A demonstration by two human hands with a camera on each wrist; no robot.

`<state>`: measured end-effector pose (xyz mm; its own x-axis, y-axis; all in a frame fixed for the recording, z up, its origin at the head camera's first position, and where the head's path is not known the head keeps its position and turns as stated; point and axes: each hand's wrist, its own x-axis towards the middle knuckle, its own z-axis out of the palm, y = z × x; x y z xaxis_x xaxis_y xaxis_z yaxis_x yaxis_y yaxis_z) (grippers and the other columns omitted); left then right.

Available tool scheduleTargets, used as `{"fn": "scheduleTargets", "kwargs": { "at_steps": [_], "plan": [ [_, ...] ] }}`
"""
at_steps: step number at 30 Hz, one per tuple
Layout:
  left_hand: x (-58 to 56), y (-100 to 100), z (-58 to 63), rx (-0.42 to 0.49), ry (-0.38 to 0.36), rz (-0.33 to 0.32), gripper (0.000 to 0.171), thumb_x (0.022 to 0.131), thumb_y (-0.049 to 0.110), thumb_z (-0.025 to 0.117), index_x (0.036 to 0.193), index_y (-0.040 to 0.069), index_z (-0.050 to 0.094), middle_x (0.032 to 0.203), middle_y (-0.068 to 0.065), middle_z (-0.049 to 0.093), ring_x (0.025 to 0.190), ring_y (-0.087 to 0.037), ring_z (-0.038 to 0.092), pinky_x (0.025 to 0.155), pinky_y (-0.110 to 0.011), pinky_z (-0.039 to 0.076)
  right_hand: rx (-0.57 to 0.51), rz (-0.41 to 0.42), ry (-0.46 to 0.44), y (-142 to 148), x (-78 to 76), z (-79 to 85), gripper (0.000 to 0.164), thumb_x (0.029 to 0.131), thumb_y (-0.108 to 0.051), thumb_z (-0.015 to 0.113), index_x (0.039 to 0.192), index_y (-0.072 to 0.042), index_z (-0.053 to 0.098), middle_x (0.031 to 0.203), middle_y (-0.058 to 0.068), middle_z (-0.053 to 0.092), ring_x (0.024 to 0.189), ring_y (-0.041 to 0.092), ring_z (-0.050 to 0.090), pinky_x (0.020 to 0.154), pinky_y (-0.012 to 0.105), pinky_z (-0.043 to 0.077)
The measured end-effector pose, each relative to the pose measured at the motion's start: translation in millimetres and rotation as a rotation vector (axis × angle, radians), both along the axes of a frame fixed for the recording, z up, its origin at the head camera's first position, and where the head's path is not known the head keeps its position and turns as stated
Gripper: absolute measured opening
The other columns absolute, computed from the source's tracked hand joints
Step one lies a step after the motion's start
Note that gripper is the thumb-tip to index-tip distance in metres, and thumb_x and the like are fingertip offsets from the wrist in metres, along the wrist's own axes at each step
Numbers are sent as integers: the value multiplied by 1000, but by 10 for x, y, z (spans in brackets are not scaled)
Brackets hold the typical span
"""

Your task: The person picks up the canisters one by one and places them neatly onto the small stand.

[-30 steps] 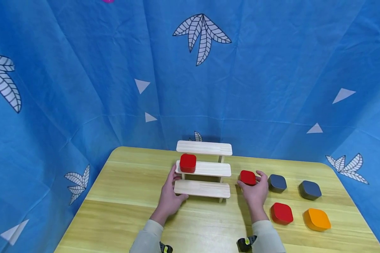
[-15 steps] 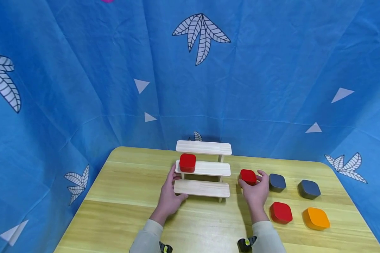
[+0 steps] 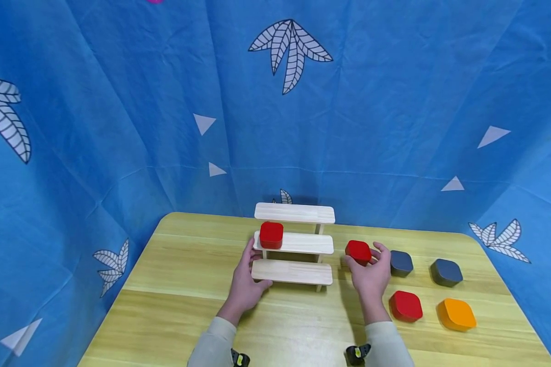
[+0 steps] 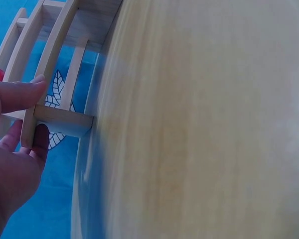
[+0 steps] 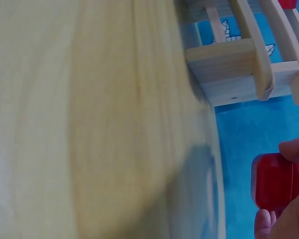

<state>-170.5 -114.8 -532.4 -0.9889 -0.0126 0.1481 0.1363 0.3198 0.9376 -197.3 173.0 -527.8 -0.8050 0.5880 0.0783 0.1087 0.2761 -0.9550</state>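
Note:
A small three-tier wooden shelf (image 3: pixel 294 271) stands toward the back of the table. My left hand (image 3: pixel 246 290) grips its left end; in the left wrist view the thumb (image 4: pixel 22 94) lies across the bottom board while fingers curl behind it. One red rounded-square block (image 3: pixel 271 235) sits at the left of the middle tier. Right of the shelf, my right hand (image 3: pixel 371 272) pinches another red rounded-square block (image 3: pixel 358 253) between thumb and fingers. In the right wrist view this held block (image 5: pixel 274 181) appears raised, apart from the shelf.
On the table's right side lie two dark grey blocks (image 3: pixel 401 263) (image 3: pixel 446 272), a red block (image 3: pixel 406 306) and an orange block (image 3: pixel 457 314). A blue patterned cloth (image 3: pixel 372 127) hangs behind the wooden table (image 3: pixel 165 306).
The red block in my right hand has risen slightly, with the hand shifting little. My left hand stays on the shelf, and the other blocks keep their places.

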Motion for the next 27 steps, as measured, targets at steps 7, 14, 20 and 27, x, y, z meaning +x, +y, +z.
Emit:
{"fn": "scheduleTargets", "kwargs": {
  "at_steps": [7, 14, 20, 27],
  "plan": [
    [0, -3, -11, 11, -1, -3, 118, 69, -20, 80, 161, 22, 17, 137, -4, 48, 126, -22, 47, 103, -40, 44, -18, 6, 42, -48, 41, 117, 77, 75, -9, 86, 140, -10, 45, 129, 15, 54, 104, 30, 53, 82, 38, 47],
    [6, -2, -17, 7, 6, 4, 118, 69, -19, 80, 161, 22, 18, 136, -3, 49, 126, -23, 47, 105, -43, 42, -36, 12, 96, -99, 85, 285, 77, 73, -12, 88, 138, -11, 47, 129, 12, 55, 101, 28, 55, 81, 35, 46],
    [-7, -9, -31, 5, 21, 1, 119, 69, -19, 81, 161, 24, 18, 136, -4, 49, 126, -23, 47, 104, -42, 43, -63, 29, 138, -154, 105, 399, 78, 72, -12, 89, 138, -11, 47, 127, 11, 56, 103, 25, 55, 80, 31, 46],
    [-13, -14, -29, 3, 22, -3, 117, 69, -19, 81, 161, 19, 18, 135, -4, 49, 126, -23, 47, 104, -42, 43, -72, 41, 152, -210, 106, 444, 78, 71, -11, 90, 137, -10, 48, 127, 11, 57, 103, 26, 54, 81, 32, 46]
  ]
}}
